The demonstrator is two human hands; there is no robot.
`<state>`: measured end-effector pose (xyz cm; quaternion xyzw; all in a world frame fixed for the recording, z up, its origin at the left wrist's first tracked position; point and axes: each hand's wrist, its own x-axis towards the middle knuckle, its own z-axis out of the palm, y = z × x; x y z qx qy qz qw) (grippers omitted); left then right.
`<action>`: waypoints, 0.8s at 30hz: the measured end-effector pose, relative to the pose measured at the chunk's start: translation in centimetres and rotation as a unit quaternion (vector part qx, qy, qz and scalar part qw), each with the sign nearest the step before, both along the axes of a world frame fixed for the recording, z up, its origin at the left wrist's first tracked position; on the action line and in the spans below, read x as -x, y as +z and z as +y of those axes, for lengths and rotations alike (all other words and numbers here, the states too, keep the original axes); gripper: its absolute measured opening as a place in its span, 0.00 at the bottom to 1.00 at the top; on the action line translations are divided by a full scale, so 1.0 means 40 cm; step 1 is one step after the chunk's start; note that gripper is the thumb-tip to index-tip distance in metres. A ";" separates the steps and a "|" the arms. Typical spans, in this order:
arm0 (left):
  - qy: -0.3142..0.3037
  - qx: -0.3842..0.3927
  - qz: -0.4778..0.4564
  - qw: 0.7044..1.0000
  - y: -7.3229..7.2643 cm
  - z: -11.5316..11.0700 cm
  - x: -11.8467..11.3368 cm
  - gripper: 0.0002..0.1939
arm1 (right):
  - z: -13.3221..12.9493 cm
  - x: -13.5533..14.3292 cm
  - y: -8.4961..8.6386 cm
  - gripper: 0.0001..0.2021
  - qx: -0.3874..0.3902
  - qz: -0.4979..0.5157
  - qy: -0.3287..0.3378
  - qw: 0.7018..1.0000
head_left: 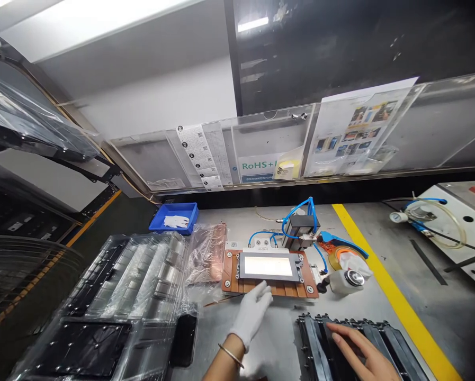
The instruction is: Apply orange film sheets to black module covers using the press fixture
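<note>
My left hand (253, 312), in a white glove with a bangle at the wrist, lies just below a brown fixture (269, 289). Its fingers are extended near the fixture's front edge and nothing shows in them. A dark frame with a bright white rectangular panel (268, 265) rests on that fixture. My bare right hand (358, 349) is over a row of black ribbed parts (392, 344) at the lower right. Its fingers are stretched out over the parts, with the thumb partly hidden.
Left of the fixture are clear plastic trays (142, 286), a phone (184, 339), a plastic bag (205, 254) and a blue bin (192, 217). A pneumatic unit with blue hoses (301, 227) stands behind the fixture. A white bottle (342, 283) and tape roll (336, 257) sit to its right.
</note>
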<state>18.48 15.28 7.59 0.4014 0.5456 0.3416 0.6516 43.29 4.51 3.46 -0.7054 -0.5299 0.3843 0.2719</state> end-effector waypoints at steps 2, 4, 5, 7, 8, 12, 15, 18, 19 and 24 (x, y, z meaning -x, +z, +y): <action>-0.062 -0.105 0.103 0.987 0.004 0.025 0.001 0.16 | 0.044 -0.006 0.008 0.22 -0.043 -0.036 0.008 0.998; -0.122 -0.203 0.180 0.955 0.002 0.055 -0.007 0.21 | 0.096 -0.016 0.008 0.22 -0.080 -0.078 0.027 0.993; -0.150 -0.239 0.211 0.936 -0.003 0.069 -0.014 0.25 | 0.122 -0.022 0.006 0.23 -0.091 -0.098 0.034 0.990; -0.194 -0.284 0.262 0.902 -0.019 0.089 -0.028 0.34 | 0.172 -0.033 -0.002 0.24 -0.100 -0.128 0.044 0.986; -0.209 -0.296 0.284 0.888 -0.029 0.095 -0.034 0.36 | 0.194 -0.038 -0.006 0.24 -0.100 -0.137 0.047 0.984; -0.240 -0.314 0.344 0.852 -0.054 0.100 -0.041 0.37 | 0.245 -0.050 -0.009 0.20 -0.096 -0.159 0.070 0.980; -0.238 -0.315 0.365 0.843 -0.045 0.103 -0.012 0.36 | 0.243 -0.054 0.003 0.17 -0.074 -0.161 0.075 0.981; -0.161 -0.275 0.400 0.859 -0.029 0.111 0.054 0.31 | 0.229 -0.055 0.012 0.17 -0.060 -0.133 0.065 0.987; -0.128 -0.247 0.410 0.869 -0.026 0.116 0.079 0.31 | 0.228 -0.052 0.011 0.17 -0.057 -0.115 0.058 0.990; -0.078 -0.100 0.376 0.918 -0.040 0.153 0.152 0.29 | 0.273 0.009 -0.026 0.21 -0.013 -0.013 -0.006 1.000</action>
